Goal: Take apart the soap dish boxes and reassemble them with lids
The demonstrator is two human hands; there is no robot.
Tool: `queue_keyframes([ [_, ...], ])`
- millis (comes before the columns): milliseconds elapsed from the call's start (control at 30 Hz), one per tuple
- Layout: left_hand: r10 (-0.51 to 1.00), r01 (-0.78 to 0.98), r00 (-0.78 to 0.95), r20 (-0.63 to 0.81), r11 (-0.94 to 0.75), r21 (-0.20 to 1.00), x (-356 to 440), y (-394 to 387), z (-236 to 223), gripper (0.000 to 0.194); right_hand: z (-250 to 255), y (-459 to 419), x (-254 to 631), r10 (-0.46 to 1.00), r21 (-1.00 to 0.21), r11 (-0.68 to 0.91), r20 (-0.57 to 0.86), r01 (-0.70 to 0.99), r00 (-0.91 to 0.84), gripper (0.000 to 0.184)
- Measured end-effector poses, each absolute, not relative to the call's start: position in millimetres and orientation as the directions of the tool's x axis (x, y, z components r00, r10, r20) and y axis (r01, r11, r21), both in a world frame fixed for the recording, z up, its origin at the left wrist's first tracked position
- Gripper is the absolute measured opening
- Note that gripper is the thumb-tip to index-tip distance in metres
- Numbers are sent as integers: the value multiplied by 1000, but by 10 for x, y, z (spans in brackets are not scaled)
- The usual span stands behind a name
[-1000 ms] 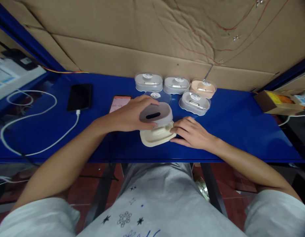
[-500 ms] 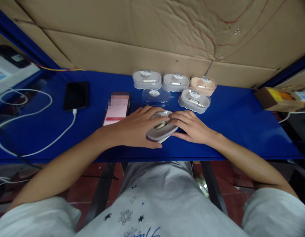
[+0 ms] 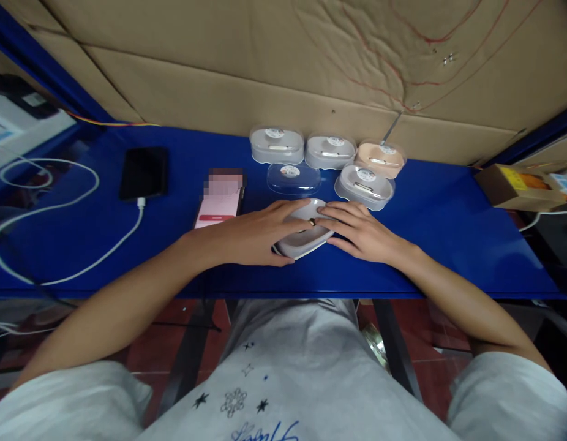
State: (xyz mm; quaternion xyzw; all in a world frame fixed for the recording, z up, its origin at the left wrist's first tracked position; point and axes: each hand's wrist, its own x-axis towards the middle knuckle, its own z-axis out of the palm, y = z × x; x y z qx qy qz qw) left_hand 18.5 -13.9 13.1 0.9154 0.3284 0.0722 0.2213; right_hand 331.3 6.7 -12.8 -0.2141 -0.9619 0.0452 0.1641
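Low over the blue table, a grey oval box point(image 3: 306, 245) without a clear lid is between my two hands. My left hand point(image 3: 256, 237) wraps its left side, thumb at the near edge and fingers over the top. From the right, my right hand point(image 3: 364, 231) grips the other end, with fingertips on the rim and upper face. A small dark and light detail near the middle of the box is mostly covered by the left fingers. Just beyond the hands lies a loose clear oval lid point(image 3: 293, 182) with a round sticker.
Several lidded oval boxes stand at the back: two grey ones point(image 3: 277, 150) point(image 3: 330, 156), a peach one point(image 3: 379, 162) and a nearer grey one point(image 3: 364, 188). Left are a lit phone point(image 3: 221, 202) and a black device point(image 3: 143, 173) on a white cable point(image 3: 93, 260). A cardboard box point(image 3: 499, 190) sits right.
The box has tilted a little in my hands, and my left fingers now cover more of its middle. Both hands keep their hold. The view has shifted slightly.
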Motion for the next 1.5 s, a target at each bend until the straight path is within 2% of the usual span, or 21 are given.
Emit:
queue_keyframes([
  [200,628,532,779,1,-661,530,176,-90,138,77,-127,66,3300,381,-173,924,317,342,-869,64],
  [400,638,413,766,81,-584,699,186,-83,185,68,-105,61,3340,337,-132,940,513,315,-790,44],
  [500,633,344,764,129,-568,748,181,-32,196,78,-95,60,3354,345,-110,933,540,342,-768,37],
  [567,669,335,718,191,-573,748,172,24,175,68,-91,66,3359,349,-97,929,547,356,-761,36],
  [633,741,428,613,274,-603,673,159,86,121,54,-88,78,3364,346,-81,928,548,363,-762,37],
  [700,794,604,523,311,-602,522,141,144,46,51,-84,91,3369,338,-67,930,542,362,-769,38],
  [800,826,769,512,236,-563,302,120,197,-46,54,-75,107,3377,329,-50,933,521,356,-787,41],
  [867,839,809,506,201,-543,227,124,201,-67,56,-66,111,3380,304,-45,943,519,330,-799,44],
  [967,850,831,476,227,-519,199,143,184,-65,60,-51,98,3378,258,-29,957,546,289,-797,51],
  [1067,866,811,452,212,-498,307,146,186,-67,63,-36,64,3366,239,10,954,572,298,-784,54],
  [1167,895,724,412,173,-436,534,134,217,-48,61,-26,37,3353,219,40,954,579,296,-785,58],
  [1300,942,476,323,95,-249,844,173,223,53,65,-28,48,3370,233,25,949,617,315,-752,70],
  [1400,919,394,394,20,-189,900,247,148,144,72,-43,66,3403,280,16,923,659,385,-698,76],
  [1500,878,411,478,28,-252,876,302,46,210,73,-62,67,3416,328,0,897,672,443,-664,77],
])
